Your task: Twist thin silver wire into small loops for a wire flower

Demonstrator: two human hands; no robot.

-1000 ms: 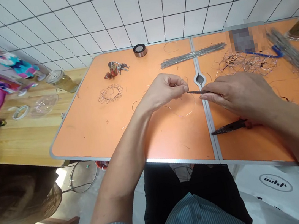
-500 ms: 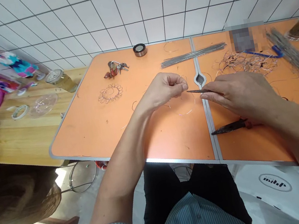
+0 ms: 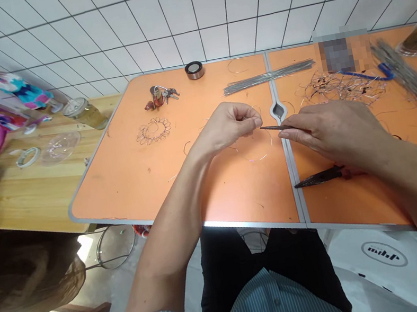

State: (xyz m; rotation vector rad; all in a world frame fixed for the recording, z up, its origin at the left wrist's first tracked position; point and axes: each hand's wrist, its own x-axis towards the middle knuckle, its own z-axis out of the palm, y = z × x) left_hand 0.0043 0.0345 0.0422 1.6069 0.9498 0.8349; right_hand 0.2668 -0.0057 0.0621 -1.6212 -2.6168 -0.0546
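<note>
My left hand (image 3: pixel 229 126) is closed in a pinch on a thin wire ring (image 3: pixel 258 148) that hangs down just over the orange table (image 3: pixel 134 169). My right hand (image 3: pixel 333 131) is closed round a slim dark pointed tool (image 3: pixel 270 128) whose tip meets the pinched wire. Both hands hover near the table's middle seam. A second dark pliers-like tool (image 3: pixel 319 177) lies on the table under my right wrist.
A wire flower shape (image 3: pixel 154 130), a bunch of keys (image 3: pixel 161 96), a tape roll (image 3: pixel 194 69), a bundle of straight wires (image 3: pixel 269 76) and a tangle of wire (image 3: pixel 341 85) lie on the table. At the left, another person sits by a wooden table (image 3: pixel 29 193) holding a jar (image 3: pixel 86 113).
My hands have barely moved; the pinch and the tool stay together. At the far left, the other person's hand with the pink cloth has shifted out of view.
</note>
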